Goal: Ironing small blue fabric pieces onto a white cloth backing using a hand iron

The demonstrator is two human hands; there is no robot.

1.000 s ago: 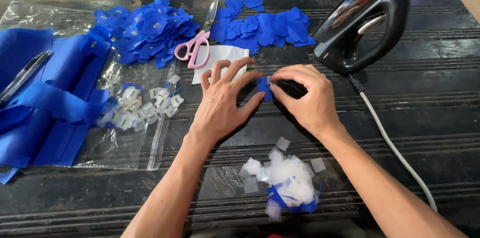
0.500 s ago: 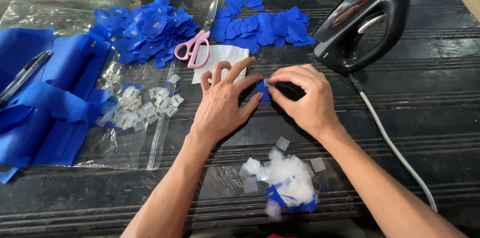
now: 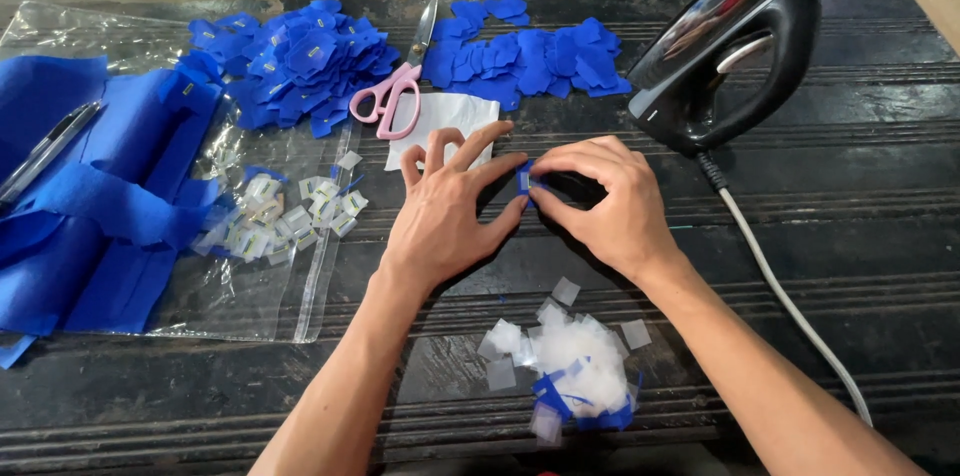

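While there's only the head view to go by, it shows plenty: both hands meet at the middle of the dark ribbed table (image 3: 860, 236), pinching one small blue fabric piece (image 3: 524, 179) between them. The left hand (image 3: 447, 216) has its fingers spread with thumb and forefinger on the piece, and the right hand (image 3: 608, 204) is curled over, clamped on its other edge.

Progress-wise, I'd guess it's well underway. Two heaps of blue pieces (image 3: 290, 61) and (image 3: 530, 58) sit up top with pink scissors (image 3: 392, 96) between them. Peeled white backing scraps (image 3: 570, 351) pile near the wrists. A clear bag of small tabs (image 3: 285, 216) lies left, so plenty seems left. An iron (image 3: 735, 46) stands upright at right.
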